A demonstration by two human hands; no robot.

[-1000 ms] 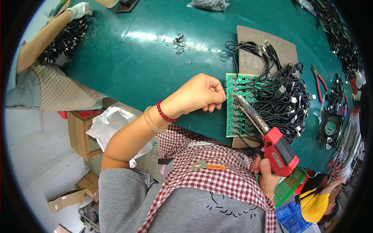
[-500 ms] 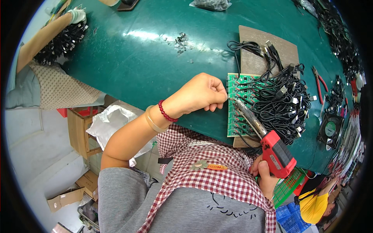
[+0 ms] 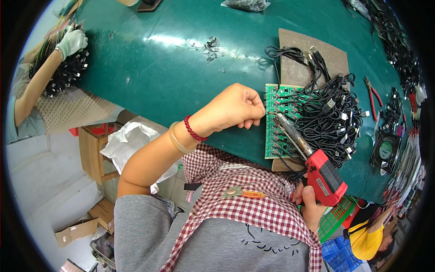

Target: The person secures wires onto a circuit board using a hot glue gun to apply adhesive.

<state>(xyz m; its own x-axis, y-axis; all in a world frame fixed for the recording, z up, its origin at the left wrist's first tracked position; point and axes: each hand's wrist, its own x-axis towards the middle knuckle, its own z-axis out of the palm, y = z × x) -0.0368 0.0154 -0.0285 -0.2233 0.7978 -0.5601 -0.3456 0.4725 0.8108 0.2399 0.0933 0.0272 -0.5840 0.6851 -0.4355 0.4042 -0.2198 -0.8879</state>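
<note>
The green rectangular circuit board [image 3: 281, 122] lies on the green table [image 3: 158, 68]. The left hand [image 3: 235, 109] is fisted at the board's left edge. The right hand [image 3: 310, 204] grips a red soldering gun [image 3: 317, 167], tip on the board, beside black cables [image 3: 335, 113].

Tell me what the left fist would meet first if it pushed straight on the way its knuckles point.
Likely the green circuit board: the left hand is closed at its near edge. Beyond lies the tangle of black cables. The metal tip of the red soldering gun sits close by, though depth is unclear.
</note>
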